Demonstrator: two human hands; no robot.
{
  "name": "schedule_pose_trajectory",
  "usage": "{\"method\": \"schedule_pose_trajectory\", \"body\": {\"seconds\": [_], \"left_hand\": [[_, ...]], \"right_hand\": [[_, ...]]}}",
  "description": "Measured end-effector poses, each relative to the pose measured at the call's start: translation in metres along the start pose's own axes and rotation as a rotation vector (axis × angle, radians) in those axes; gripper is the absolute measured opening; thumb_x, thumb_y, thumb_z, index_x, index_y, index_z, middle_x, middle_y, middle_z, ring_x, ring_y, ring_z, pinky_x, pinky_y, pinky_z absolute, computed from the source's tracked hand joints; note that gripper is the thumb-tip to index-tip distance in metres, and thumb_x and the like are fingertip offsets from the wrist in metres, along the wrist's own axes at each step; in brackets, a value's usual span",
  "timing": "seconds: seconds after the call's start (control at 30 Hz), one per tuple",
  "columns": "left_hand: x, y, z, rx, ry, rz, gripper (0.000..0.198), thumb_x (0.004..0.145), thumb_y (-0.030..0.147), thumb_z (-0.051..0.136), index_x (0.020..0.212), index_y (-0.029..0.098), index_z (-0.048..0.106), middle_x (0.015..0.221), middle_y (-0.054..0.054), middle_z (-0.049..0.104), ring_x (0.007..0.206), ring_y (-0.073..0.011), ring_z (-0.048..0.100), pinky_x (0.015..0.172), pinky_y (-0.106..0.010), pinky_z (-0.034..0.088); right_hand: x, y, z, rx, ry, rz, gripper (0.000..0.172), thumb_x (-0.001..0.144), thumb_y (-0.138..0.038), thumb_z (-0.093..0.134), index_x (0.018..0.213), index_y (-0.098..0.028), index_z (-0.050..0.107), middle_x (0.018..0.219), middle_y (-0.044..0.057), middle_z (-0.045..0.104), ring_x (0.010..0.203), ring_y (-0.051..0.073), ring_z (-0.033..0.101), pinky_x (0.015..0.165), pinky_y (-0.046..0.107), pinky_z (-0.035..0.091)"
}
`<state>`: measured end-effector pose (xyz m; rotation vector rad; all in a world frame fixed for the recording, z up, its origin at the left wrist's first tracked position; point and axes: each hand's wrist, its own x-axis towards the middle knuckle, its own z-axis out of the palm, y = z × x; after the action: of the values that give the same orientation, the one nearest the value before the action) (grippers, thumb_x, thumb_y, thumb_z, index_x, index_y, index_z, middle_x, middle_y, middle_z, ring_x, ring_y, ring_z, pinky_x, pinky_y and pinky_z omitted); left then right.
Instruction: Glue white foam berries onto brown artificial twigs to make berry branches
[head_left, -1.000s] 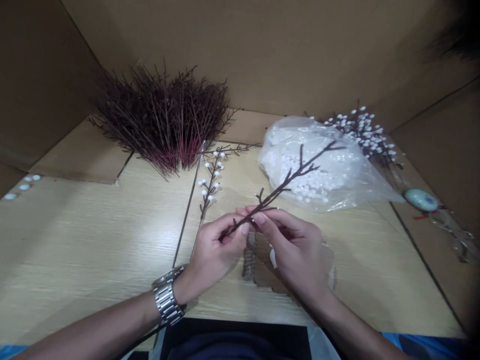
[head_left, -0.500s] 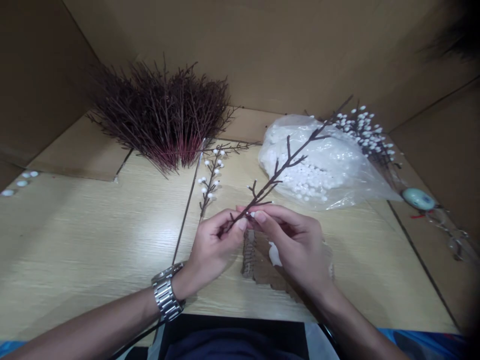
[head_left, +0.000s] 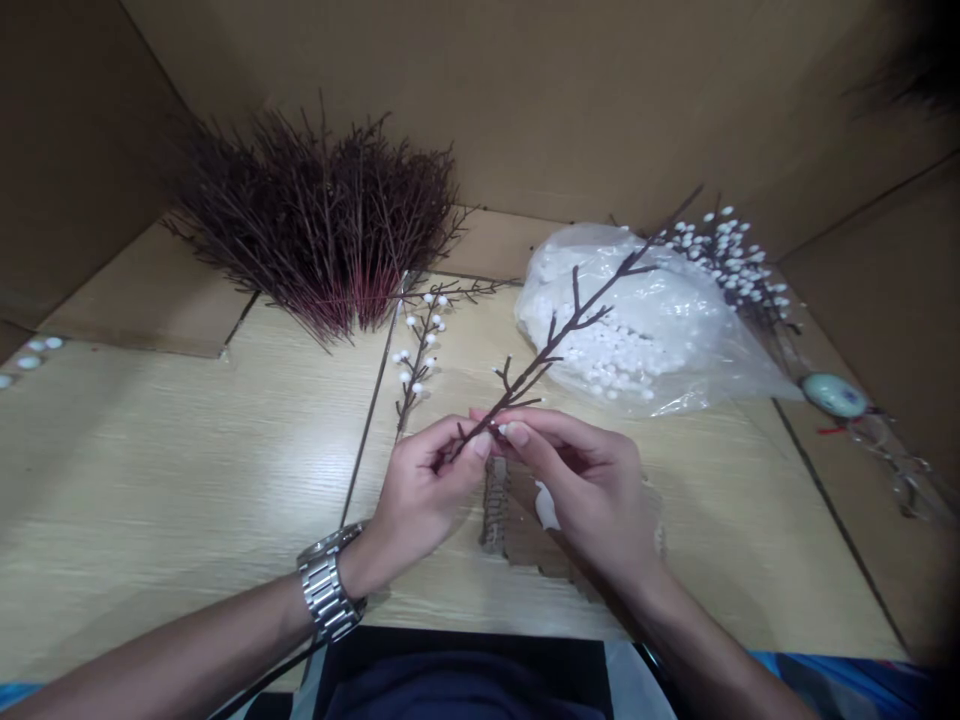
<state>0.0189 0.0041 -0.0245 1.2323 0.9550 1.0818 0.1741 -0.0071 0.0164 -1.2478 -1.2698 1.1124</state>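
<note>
My left hand (head_left: 435, 475) is closed, thumb and fingers pinching the lower part of a brown artificial twig (head_left: 559, 335) that slants up to the right. Close beside it, my right hand (head_left: 592, 480) pinches a small white berry (head_left: 503, 428) between thumb and forefinger, right against the twig. A few of the twig's side stems carry tiny whitish tips. Beneath my right hand lies a piece of corrugated cardboard (head_left: 525, 540) with a white patch (head_left: 547, 507) on it, partly covered by the hand.
A large bundle of bare brown twigs (head_left: 322, 220) lies at the back left. One twig with white berries (head_left: 418, 360) rests in the middle. Right of it sit a clear bag of white berries (head_left: 622, 320), finished-looking berry sprigs (head_left: 731, 255) and a pale green oval object (head_left: 834, 395). Cardboard walls surround the table.
Both hands hold nearly the same pose, with the berry still against the twig. The whole view has shifted slightly, so things appear a little further left.
</note>
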Motion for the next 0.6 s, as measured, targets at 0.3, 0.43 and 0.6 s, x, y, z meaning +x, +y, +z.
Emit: {"method": "schedule_pose_trajectory", "body": {"seconds": [0.3, 0.43, 0.6], "left_hand": [[0.0021, -0.0006, -0.0013, -0.017, -0.008, 0.021, 0.024, 0.098, 0.04, 0.064, 0.087, 0.019, 0.071, 0.061, 0.006, 0.046, 0.05, -0.0095, 0.031, 0.045, -0.021, 0.031], [0.0022, -0.0006, -0.0008, 0.001, -0.004, 0.013, 0.026, 0.097, 0.042, 0.064, 0.086, 0.019, 0.071, 0.06, 0.006, 0.046, 0.05, -0.0098, 0.032, 0.044, -0.021, 0.031], [0.0024, 0.0001, -0.0001, 0.02, -0.001, 0.018, 0.027, 0.097, 0.042, 0.064, 0.086, 0.018, 0.071, 0.06, 0.006, 0.046, 0.05, -0.0097, 0.033, 0.044, -0.021, 0.031]], "right_hand": [[-0.0002, 0.0048, 0.0003, 0.019, 0.012, 0.007, 0.012, 0.091, -0.027, 0.073, 0.099, -0.031, 0.081, 0.101, -0.002, 0.083, 0.092, 0.017, 0.079, 0.084, 0.029, 0.065], [-0.0001, 0.0067, 0.0006, 0.033, 0.018, 0.011, 0.012, 0.091, -0.028, 0.073, 0.099, -0.031, 0.081, 0.1, -0.001, 0.083, 0.09, 0.018, 0.079, 0.084, 0.031, 0.066], [-0.0004, 0.0077, 0.0, 0.041, 0.016, 0.002, 0.012, 0.091, -0.027, 0.074, 0.099, -0.032, 0.082, 0.1, -0.002, 0.083, 0.091, 0.017, 0.079, 0.085, 0.03, 0.066]]}}
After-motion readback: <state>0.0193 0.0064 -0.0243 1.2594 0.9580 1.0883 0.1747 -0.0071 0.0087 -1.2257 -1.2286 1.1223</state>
